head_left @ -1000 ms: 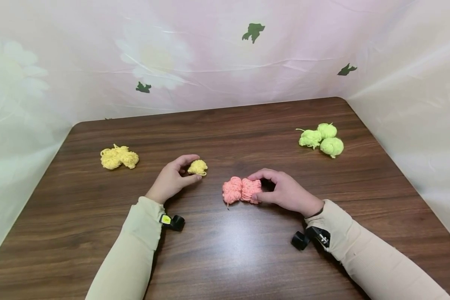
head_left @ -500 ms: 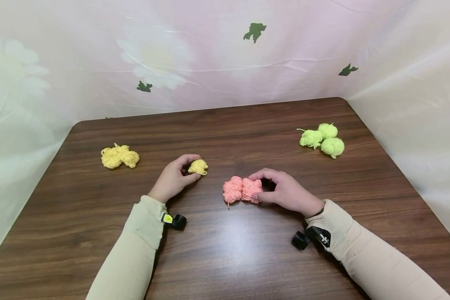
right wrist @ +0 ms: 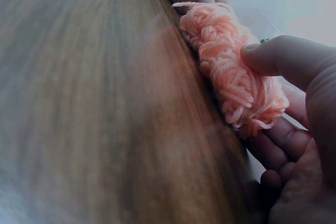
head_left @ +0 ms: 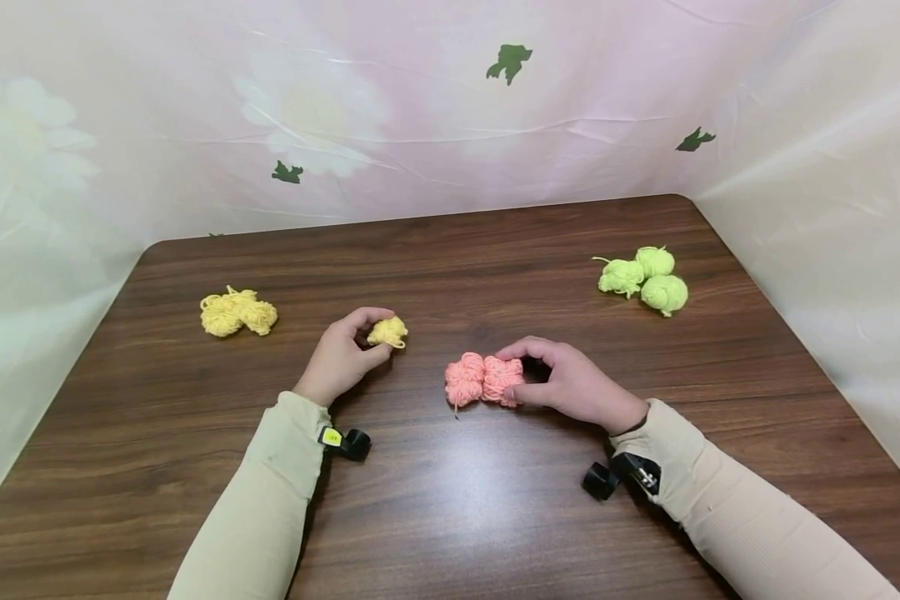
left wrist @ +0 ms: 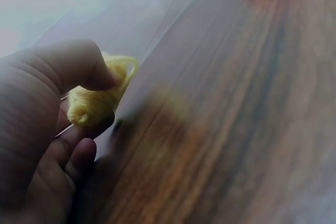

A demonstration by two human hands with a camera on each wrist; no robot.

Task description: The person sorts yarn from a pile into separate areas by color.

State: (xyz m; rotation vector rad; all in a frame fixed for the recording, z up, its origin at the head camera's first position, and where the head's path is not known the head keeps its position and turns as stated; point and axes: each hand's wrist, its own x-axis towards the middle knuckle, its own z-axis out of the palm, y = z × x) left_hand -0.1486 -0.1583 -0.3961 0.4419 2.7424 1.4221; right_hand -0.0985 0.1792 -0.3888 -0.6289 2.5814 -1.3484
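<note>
While the left hand (head_left: 337,358) pinches a small yellow yarn ball (head_left: 388,332) left of the table's middle, the right hand (head_left: 581,383) grips the right coral ball (head_left: 503,381) a little nearer and further right, its thumb on the near side and a finger on the far side. Each hand is curved only part-way in, with the gap between thumb and fingers filled by yarn. The right coral ball sits against the left coral ball (head_left: 464,380) on the wooden table (head_left: 450,500); whether the yellow one also touches the wood is hard to tell. All of it is wound yarn, so it should be very light, soft and squashy, with a fuzzy surface that is unlikely to slip and nothing brittle to break. The likelier trouble is unravelling: a loop stands out from the yellow ball and a loose end trails from the coral pair. The best hold looks to be a gentle pinch across the wound middle, clear of those strands. Two more yellow balls (head_left: 238,313) lie together at the far left, and three green balls (head_left: 654,265) cluster at the far right.
</note>
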